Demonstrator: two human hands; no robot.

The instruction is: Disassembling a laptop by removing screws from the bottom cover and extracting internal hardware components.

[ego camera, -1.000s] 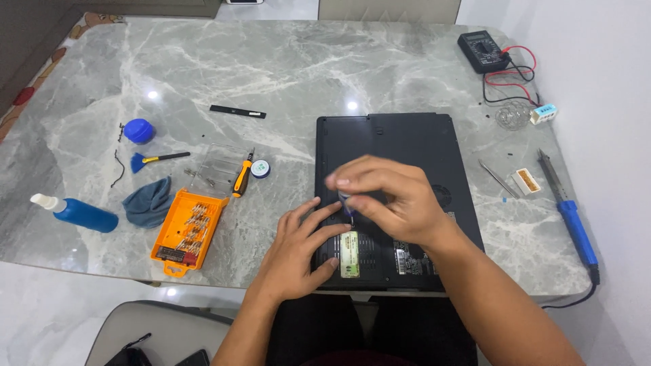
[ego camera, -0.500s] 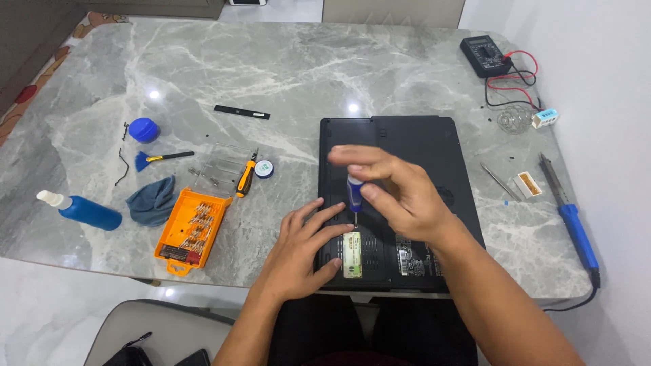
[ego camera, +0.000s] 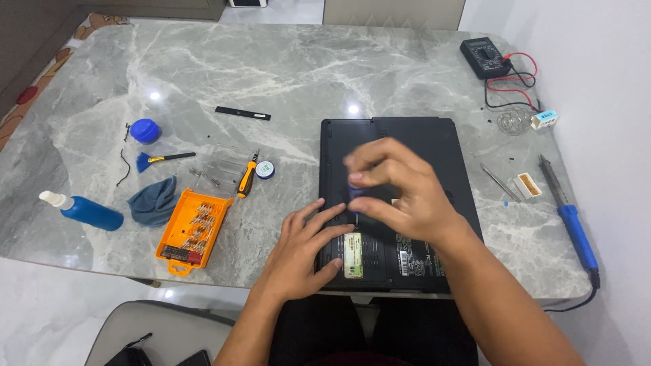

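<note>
A black laptop (ego camera: 400,135) lies upside down on the grey marble table (ego camera: 271,68), its underside facing up. My left hand (ego camera: 305,247) rests flat on the laptop's near left corner, fingers spread, beside a green memory module (ego camera: 352,255) in an open bay. My right hand (ego camera: 400,190) hovers over the laptop's middle with its fingers closed around a small blue-handled screwdriver (ego camera: 354,192), held upright with its tip down on the laptop's base.
Left of the laptop lie an orange bit case (ego camera: 190,227), a yellow-handled screwdriver (ego camera: 247,177), a grey cloth (ego camera: 153,201), a blue bottle (ego camera: 87,212), a blue brush (ego camera: 152,160) and a blue jar (ego camera: 144,130). At the right are a multimeter (ego camera: 485,57), tweezers (ego camera: 500,183) and a soldering iron (ego camera: 573,220).
My right hand has lifted slightly and shifted its grip on the blue screwdriver, which looks blurred from turning. My left hand stays flat on the laptop.
</note>
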